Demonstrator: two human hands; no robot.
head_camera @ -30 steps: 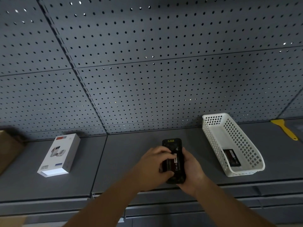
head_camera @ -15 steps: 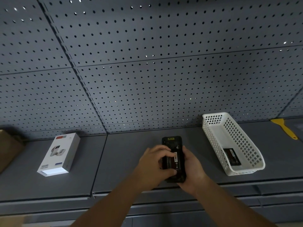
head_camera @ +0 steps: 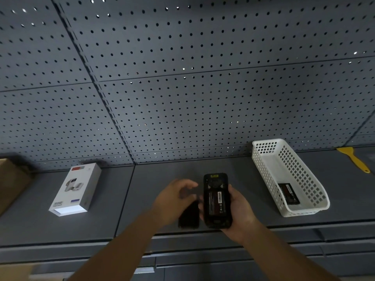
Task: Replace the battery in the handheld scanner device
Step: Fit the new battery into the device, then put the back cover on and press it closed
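At the far left edge of the frame, a brown cardboard box [head_camera: 10, 183] sits partly out of view on a grey shelf [head_camera: 166, 171] backed by perforated panelling [head_camera: 182, 88]. To its right lies a white product carton [head_camera: 76, 189], flat on the shelf, printed face up. Lower centre, a person's left hand [head_camera: 172, 201] hangs with fingers loosely curled and parted above a dark, blurred flat piece [head_camera: 189, 216] just left of the scanner; whether the hand grips that piece cannot be told. The right hand [head_camera: 237, 209] is closed around the black handheld scanner [head_camera: 217, 201], held back side up over the shelf's front edge, a labelled battery [head_camera: 215, 200] showing in its open back. Right of centre, a white slatted plastic basket [head_camera: 304, 179] stands on the shelf, well apart from the hands, with a second battery [head_camera: 289, 193] lying flat in its near end. At the far right edge, a yellow plastic scraper [head_camera: 354, 159] rests on the shelf.
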